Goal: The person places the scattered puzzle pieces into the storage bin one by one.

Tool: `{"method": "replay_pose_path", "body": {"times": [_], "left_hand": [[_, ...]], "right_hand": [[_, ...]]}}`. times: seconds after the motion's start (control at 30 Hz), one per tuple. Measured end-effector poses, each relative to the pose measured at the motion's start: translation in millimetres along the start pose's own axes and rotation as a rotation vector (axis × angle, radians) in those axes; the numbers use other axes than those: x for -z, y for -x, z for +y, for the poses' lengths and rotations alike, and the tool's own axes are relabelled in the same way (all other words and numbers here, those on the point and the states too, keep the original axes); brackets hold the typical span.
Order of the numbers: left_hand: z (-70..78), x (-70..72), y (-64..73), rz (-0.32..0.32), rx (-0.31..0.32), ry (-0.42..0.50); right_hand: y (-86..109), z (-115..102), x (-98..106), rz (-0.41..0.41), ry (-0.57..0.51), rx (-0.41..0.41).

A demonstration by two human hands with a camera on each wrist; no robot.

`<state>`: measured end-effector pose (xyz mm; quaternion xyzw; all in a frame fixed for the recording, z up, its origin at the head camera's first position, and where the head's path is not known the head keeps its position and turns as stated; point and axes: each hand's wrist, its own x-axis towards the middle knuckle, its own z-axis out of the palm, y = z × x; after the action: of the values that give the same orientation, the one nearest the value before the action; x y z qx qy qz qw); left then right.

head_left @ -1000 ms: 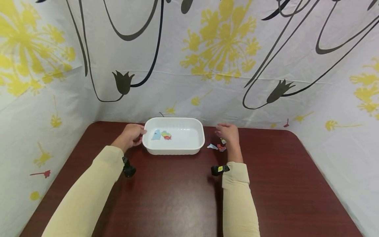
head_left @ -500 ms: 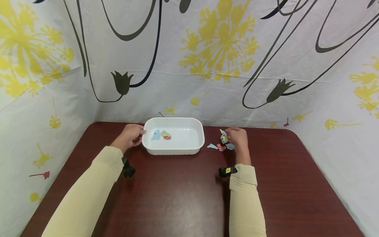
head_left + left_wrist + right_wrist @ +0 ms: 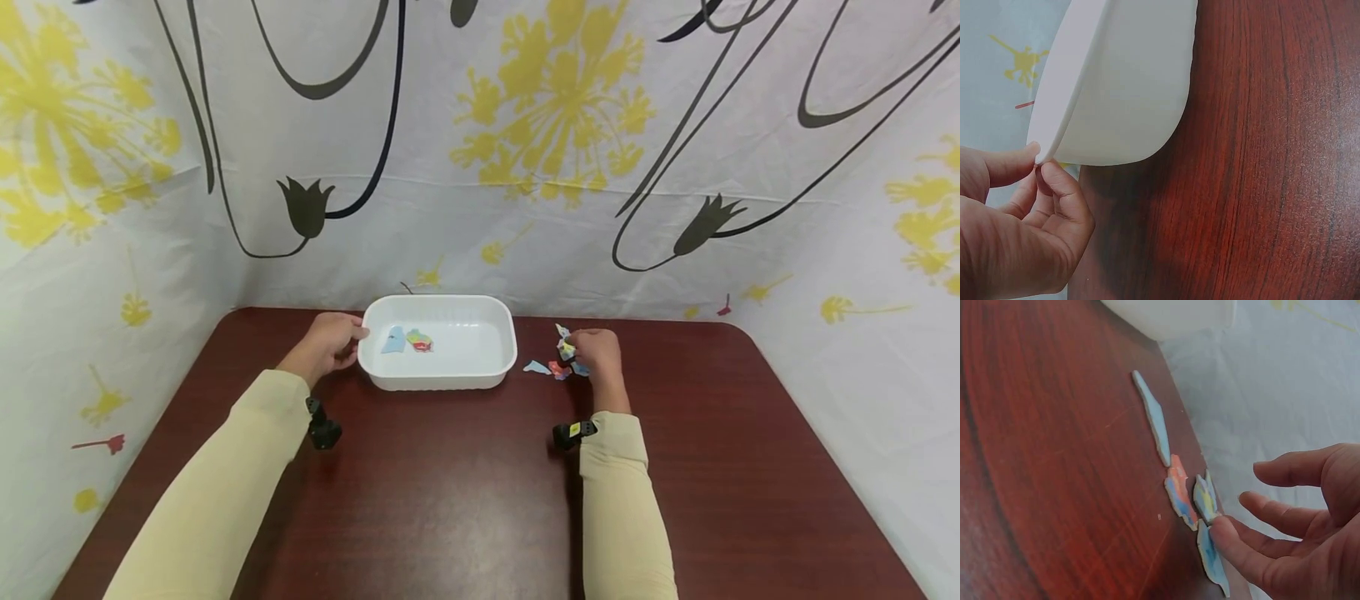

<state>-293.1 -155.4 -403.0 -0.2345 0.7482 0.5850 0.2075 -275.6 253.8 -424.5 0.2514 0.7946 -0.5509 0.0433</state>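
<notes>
My left hand (image 3: 332, 342) pinches the left rim of a white plastic tray (image 3: 442, 383); in the left wrist view, thumb and fingers of that hand (image 3: 1035, 219) meet on the rim. Inside the tray lie a light blue card piece (image 3: 393, 340) and a multicoloured one (image 3: 420, 341). To the tray's right, my right hand (image 3: 600, 354) is down at a small group of flat, irregular card pieces. In the right wrist view, one fingertip touches the pieces where a blue piece (image 3: 1211, 556) meets a yellow-and-blue piece (image 3: 1205, 497). Its thumb stands apart, with nothing gripped.
An orange-and-blue piece (image 3: 1179, 490) and a slim light blue piece (image 3: 1152, 419) lie beside the touched pieces. The dark red wooden table (image 3: 450, 500) ends at a patterned white cloth (image 3: 420, 225) hanging behind and at both sides.
My right hand has come down and moved right onto the loose pieces, then shifted slightly left. The left hand keeps its hold on the tray, which stays in place.
</notes>
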Motion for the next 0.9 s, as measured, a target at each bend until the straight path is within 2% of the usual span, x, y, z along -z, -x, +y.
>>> {"method": "replay_pose_path", "body": {"times": [0.2,0.33,0.53,0.73,0.9], "left_hand": [[0.4,0.0,2.3,0.001,-0.003,-0.006],[0.7,-0.3,3.1,0.009,0.006,-0.004],[0.0,0.6,2.0,0.005,0.009,-0.002],[0.2,-0.4,3.2,0.012,0.012,0.010],[0.4,-0.3,0.5,0.009,0.007,0.007]], "right_hand": [[1.7,2,-4,0.059,0.153,0.017],[-3.7,6,-9,0.076,0.196,0.055],[-7.5,12,-20,0.148,0.267,0.111],[-7.2,10,-26,0.155,0.349,0.147],[-8.0,7,-26,0.156,0.414,0.140]]}}
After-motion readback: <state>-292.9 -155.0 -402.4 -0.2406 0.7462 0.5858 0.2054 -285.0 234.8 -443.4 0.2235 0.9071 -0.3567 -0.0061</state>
